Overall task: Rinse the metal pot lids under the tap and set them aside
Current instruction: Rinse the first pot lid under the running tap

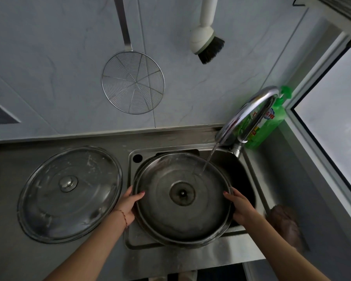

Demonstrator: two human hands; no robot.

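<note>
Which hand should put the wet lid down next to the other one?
Probably the left hand: it grips the lid in the sink on the side nearest the lid on the counter.

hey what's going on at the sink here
A person is rinsing a metal lid over the sink, underside up, with the left hand and right hand gripping opposite edges. Water runs from the tap onto the lid's far right part. A second lid lies knob-up on the counter to the left, with white streaks on it.
</note>
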